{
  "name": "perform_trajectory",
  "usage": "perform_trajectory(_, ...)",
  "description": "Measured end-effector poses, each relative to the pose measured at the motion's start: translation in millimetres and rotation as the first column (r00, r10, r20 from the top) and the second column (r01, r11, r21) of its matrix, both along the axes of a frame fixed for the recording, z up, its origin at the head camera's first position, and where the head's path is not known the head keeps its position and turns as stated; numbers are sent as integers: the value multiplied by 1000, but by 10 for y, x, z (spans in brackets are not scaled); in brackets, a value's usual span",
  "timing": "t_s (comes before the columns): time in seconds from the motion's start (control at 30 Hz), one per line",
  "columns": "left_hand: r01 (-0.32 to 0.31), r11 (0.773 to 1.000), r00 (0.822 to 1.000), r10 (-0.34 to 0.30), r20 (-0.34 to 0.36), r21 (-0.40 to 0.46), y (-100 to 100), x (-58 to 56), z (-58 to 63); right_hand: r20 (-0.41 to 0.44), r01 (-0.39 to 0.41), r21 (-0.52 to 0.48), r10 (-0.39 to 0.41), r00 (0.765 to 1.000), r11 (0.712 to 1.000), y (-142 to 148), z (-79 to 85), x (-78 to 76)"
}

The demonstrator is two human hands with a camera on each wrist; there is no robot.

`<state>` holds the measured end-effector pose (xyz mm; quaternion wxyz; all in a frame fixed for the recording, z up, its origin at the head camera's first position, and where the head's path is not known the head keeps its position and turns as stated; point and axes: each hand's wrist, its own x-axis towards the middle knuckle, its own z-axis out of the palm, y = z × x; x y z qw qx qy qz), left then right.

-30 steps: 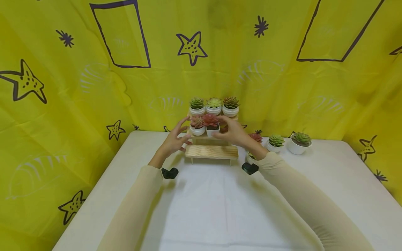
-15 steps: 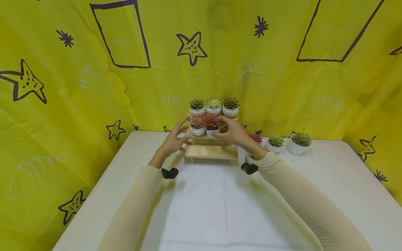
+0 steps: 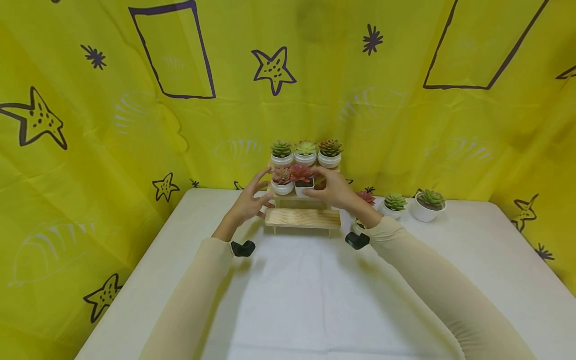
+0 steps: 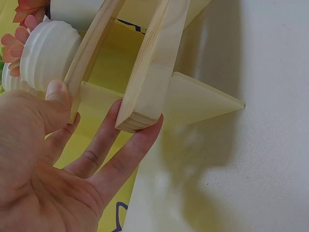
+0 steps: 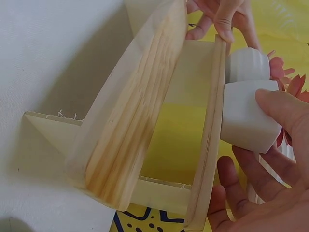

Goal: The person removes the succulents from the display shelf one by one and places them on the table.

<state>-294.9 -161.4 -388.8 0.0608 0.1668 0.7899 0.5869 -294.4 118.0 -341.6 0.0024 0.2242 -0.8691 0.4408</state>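
A tiered wooden plant stand point(image 3: 302, 218) stands at the back of the table. My right hand point(image 3: 335, 190) holds a square white pot point(image 5: 248, 113) with a red succulent point(image 3: 301, 173), thumb on one side and fingers on the other; the pot's base is against the middle shelf. At the stand's left side my left hand point(image 3: 245, 204) grips the end of the middle shelf point(image 4: 94, 46), thumb on its top. Other fingertips touch the end of the lower shelf point(image 4: 145, 92). Left of the held pot sits a round white pot point(image 3: 282, 188) with a pink succulent point(image 3: 282, 175).
Three potted succulents point(image 3: 306, 148) line the top shelf. On the table point(image 3: 288, 300), right of the stand, are a green succulent point(image 3: 396, 202) in a small pot, a larger green one point(image 3: 431, 198), and a red one point(image 3: 366, 197) partly behind the right arm. A yellow patterned curtain point(image 3: 315, 65) hangs behind.
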Motion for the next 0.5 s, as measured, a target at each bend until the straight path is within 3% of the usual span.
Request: perform_trajectory(0.5, -5, 1000, 1000, 5, 12, 4, -7, 8, 4, -16, -8, -16, 8, 1000, 1000, 77, 37, 39)
